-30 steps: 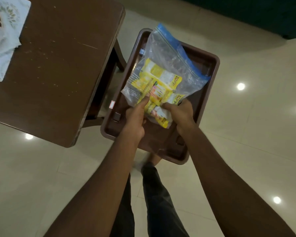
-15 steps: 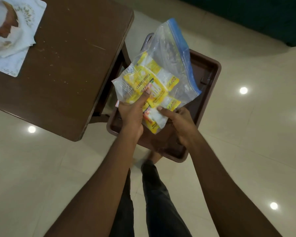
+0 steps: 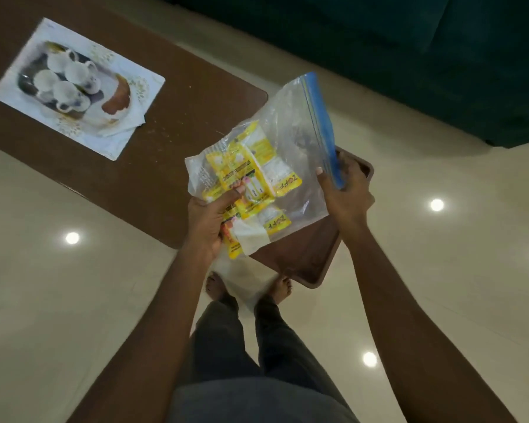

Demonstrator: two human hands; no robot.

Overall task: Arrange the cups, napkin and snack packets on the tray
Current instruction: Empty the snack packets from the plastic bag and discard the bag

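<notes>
A clear zip bag (image 3: 290,132) with a blue seal strip holds several yellow snack packets (image 3: 251,172). My left hand (image 3: 208,221) grips the bag's lower left corner through the packets. My right hand (image 3: 345,190) pinches the blue seal edge on the right. The bag hangs in the air above a brown tray (image 3: 312,257), which is mostly hidden under the bag and hands. On the brown table (image 3: 171,141) lies a white placemat (image 3: 132,111) with several white cups (image 3: 68,77) on a dark tray and a white napkin (image 3: 119,129) beside them.
A dark green sofa (image 3: 409,56) fills the far right. The glossy cream floor (image 3: 74,300) reflects ceiling lights. My bare feet (image 3: 220,288) stand below the tray, close to the table's near corner.
The bag has risen off the brown tray and come closer. My right hand has slid from the bag's bottom to its blue seal edge. The view has swung so that the cups show.
</notes>
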